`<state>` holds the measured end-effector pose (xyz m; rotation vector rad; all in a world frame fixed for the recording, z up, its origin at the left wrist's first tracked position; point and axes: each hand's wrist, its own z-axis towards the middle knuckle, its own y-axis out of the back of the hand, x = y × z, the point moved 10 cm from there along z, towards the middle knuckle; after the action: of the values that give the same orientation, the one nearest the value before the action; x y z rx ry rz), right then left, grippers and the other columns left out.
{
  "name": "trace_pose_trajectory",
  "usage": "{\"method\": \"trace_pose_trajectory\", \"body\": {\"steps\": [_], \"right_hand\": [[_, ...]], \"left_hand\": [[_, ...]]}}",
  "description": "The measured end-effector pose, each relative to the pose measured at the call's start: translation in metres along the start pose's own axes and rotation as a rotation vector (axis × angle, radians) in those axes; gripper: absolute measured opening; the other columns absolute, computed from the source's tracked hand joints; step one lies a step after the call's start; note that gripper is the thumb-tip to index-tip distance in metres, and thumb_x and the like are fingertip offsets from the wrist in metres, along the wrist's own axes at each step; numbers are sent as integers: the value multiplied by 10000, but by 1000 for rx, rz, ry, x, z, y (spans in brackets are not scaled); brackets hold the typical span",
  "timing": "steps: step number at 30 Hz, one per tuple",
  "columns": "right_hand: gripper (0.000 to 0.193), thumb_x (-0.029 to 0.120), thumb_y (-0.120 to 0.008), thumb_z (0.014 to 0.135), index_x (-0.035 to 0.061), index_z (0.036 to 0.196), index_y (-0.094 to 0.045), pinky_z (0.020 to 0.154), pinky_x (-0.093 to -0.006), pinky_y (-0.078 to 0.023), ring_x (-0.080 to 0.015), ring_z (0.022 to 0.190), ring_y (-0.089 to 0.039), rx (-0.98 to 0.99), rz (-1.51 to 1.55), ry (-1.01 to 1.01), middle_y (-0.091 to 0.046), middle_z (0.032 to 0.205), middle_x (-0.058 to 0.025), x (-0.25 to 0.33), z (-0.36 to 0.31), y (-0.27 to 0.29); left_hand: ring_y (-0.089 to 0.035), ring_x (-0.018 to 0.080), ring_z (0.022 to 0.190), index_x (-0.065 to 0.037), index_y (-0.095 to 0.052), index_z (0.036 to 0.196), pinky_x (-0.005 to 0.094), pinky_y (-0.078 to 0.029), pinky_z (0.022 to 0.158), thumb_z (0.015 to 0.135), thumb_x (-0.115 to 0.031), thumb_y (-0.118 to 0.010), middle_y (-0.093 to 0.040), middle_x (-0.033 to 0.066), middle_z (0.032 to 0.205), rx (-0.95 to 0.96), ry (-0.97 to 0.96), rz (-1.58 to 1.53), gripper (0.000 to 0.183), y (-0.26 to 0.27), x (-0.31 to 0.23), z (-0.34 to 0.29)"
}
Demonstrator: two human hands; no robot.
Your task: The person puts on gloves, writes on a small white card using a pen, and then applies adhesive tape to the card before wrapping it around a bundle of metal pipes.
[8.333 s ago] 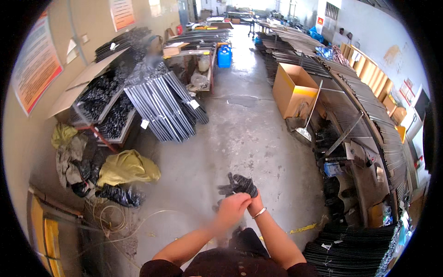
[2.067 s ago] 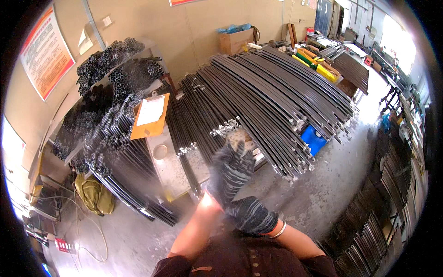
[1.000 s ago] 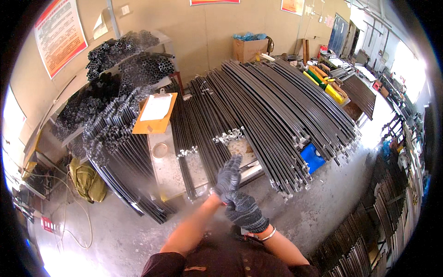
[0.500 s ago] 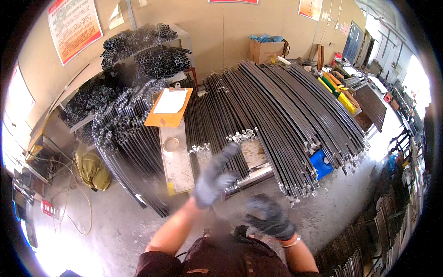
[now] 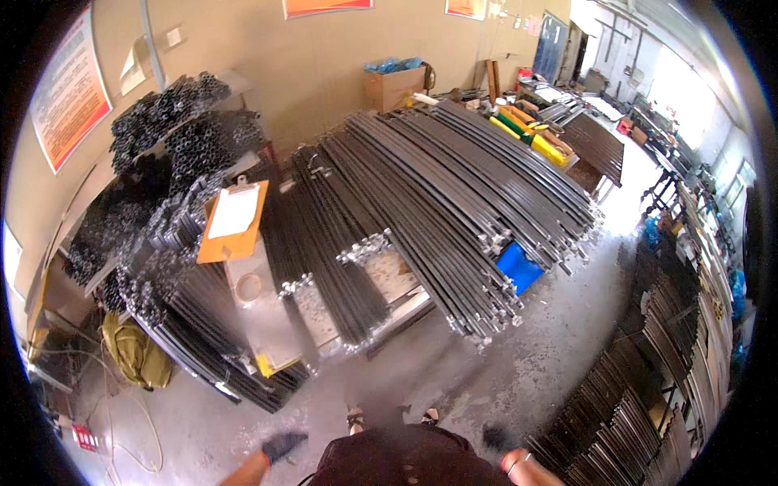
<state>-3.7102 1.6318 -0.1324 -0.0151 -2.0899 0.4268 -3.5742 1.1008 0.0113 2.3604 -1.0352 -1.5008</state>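
Both hands wear dark grey gloves and hang low, one on each side of my body. My left hand (image 5: 284,446) is above the floor, its fingers stretched toward the right and nothing visible in it. My right hand (image 5: 496,440) is blurred near the lower edge, and its fingers cannot be made out. In front of me, long dark metal rods (image 5: 454,182) lie side by side across a worktable (image 5: 312,317), with pale fittings at their near ends. An orange clipboard (image 5: 252,231) with white paper rests left of the rods. Neither hand touches them.
Stacked dark tubes (image 5: 190,97) fill a rack on the left. A blue container (image 5: 519,269) shows under the rods. A cardboard box (image 5: 393,87) stands by the wall. More rods (image 5: 608,413) stand at lower right. A green-brown sack (image 5: 134,352) and hose (image 5: 150,429) are on the floor.
Both hands have dropped from near the table's front edge to my sides, spreading apart. The view has swung right, so table and rods sit farther left.
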Motion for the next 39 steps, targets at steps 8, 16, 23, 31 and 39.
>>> {"method": "trace_pose_trajectory", "body": {"steps": [8, 16, 23, 31, 39], "right_hand": [[424, 172, -366, 972, 79, 1385, -378, 1082, -454, -336, -301, 1266, -449, -243, -563, -384, -407, 1432, -114, -73, -38, 18], [409, 195, -376, 956, 90, 1349, -416, 1067, -447, -350, -297, 1244, -468, -38, -765, -307, -435, 1405, -112, -56, 23, -36], [398, 216, -384, 942, 100, 1318, -449, 1053, -442, -362, -294, 1224, -484, 88, -888, -310, -459, 1381, -110, -51, 61, -71], [389, 239, -394, 927, 111, 1282, -487, 1037, -435, -376, -290, 1202, -503, 128, -974, -337, -487, 1353, -107, -54, 64, -73], [382, 262, -404, 911, 123, 1246, -525, 1022, -428, -389, -286, 1180, -522, 113, -1023, -361, -515, 1326, -105, -57, 49, -61]], "left_hand": [[-594, 247, 1073, -39, -610, 1174, 346, -445, 969, 942, -226, -536, -639, 125, 1147, 408, 197, -352, 307, -116, 53, -68], [-623, 247, 1033, -56, -637, 1153, 383, -471, 894, 893, -353, -618, -660, 130, 1125, 556, -33, -51, 395, -133, 21, -77], [-629, 276, 1018, -75, -636, 1163, 394, -475, 876, 859, -378, -648, -665, 149, 1101, 730, -9, -254, 430, -206, 30, -101], [-628, 281, 1019, -79, -636, 1165, 393, -476, 877, 857, -374, -648, -666, 150, 1097, 655, 80, -365, 426, -249, 45, -112], [-628, 285, 1020, -84, -636, 1166, 393, -476, 877, 856, -371, -648, -667, 150, 1093, 620, 149, -455, 423, -281, 58, -131]]}}
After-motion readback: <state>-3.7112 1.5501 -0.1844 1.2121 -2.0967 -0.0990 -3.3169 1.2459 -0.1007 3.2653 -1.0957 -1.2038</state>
